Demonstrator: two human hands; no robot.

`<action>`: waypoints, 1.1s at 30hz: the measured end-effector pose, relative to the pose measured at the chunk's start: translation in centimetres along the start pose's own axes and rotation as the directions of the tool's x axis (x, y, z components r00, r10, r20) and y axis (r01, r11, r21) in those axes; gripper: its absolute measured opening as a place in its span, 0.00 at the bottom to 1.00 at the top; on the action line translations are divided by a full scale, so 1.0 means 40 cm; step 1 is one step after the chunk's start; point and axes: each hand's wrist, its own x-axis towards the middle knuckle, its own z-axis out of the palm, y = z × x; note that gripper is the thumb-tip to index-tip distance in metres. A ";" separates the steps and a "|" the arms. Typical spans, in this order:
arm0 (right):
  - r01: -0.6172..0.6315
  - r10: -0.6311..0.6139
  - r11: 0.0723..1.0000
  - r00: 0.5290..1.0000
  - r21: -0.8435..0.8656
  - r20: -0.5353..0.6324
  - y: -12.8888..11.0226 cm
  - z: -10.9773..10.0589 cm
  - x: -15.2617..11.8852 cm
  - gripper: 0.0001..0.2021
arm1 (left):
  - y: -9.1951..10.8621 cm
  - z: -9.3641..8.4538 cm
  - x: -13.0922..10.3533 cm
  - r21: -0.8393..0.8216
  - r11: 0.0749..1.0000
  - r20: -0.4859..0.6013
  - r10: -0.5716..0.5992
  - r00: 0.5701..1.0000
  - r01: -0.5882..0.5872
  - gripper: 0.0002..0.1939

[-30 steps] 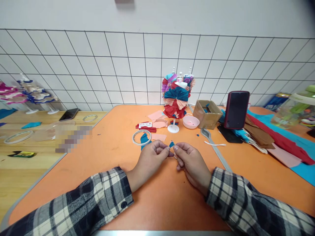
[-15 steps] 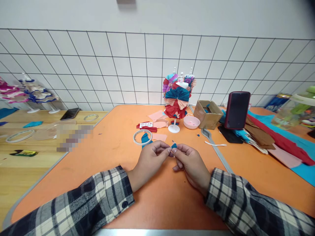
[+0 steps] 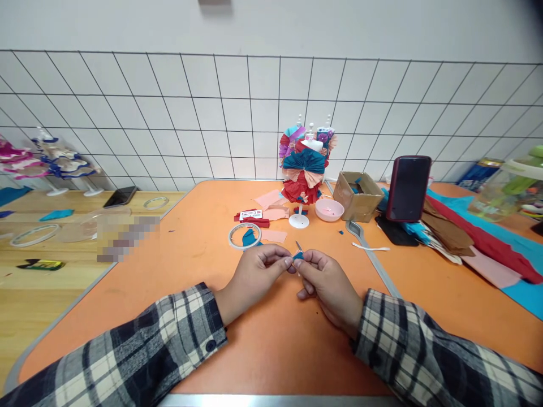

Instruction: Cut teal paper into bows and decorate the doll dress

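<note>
Plaid sleeves low in view, both forearms resting on orange worktop. Left hand and right hand meet at centre, fingertips pinched shut on small blue paper piece. Piece sits right between the two hands, just above the worktop, touching both sets of fingers; neither hand clearly nearer. A thin pale sliver sticks up and slightly left from the pinch, so long axis reads roughly upright, tilted; too small to tell more. Remaining right fingers curled under, loose.

Versus the frame a second ago: blue piece looked wider and more open between the fingertips, now squeezed smaller with the sliver poking up; hands sit a touch lower in view, otherwise same spot.

Just beyond the hands: tape ring with a blue scrap in it, pink paper scraps, red box. Further back: paper-fan decoration on white stand, pink bowl, cardboard box, phone propped upright. Right side: layered paper sheets in blue, red, pink, brown. Far left: wooden table with another tape ring, dark phone. Wire grid on white wall behind.
</note>
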 end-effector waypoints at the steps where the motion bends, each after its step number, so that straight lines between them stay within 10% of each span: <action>1: 0.004 -0.004 1.000 1.000 0.006 0.009 0.001 -0.001 0.000 0.16 | 0.000 0.000 0.000 -0.039 0.999 -0.003 -0.020 1.000 0.020 0.05; 10: -0.199 0.145 0.937 0.970 0.288 0.197 -0.019 -0.037 0.003 0.17 | 0.008 -0.032 0.006 -0.171 0.984 -0.080 -0.074 0.994 0.060 0.09; 24: -0.218 0.207 0.976 0.912 -0.009 0.355 -0.020 -0.064 0.033 0.17 | 0.027 -0.044 -0.007 0.122 0.988 0.150 0.078 0.986 -0.097 0.09; 29: 0.085 0.124 0.907 0.882 -0.412 0.455 -0.037 -0.093 0.053 0.10 | 0.052 -0.073 -0.007 0.426 0.836 0.464 0.126 0.877 -0.345 0.08; 33: 0.561 -0.100 0.523 0.788 -0.642 0.608 -0.034 -0.095 0.057 0.02 | 0.053 -0.085 -0.010 0.531 0.651 0.664 0.078 0.744 -0.542 0.09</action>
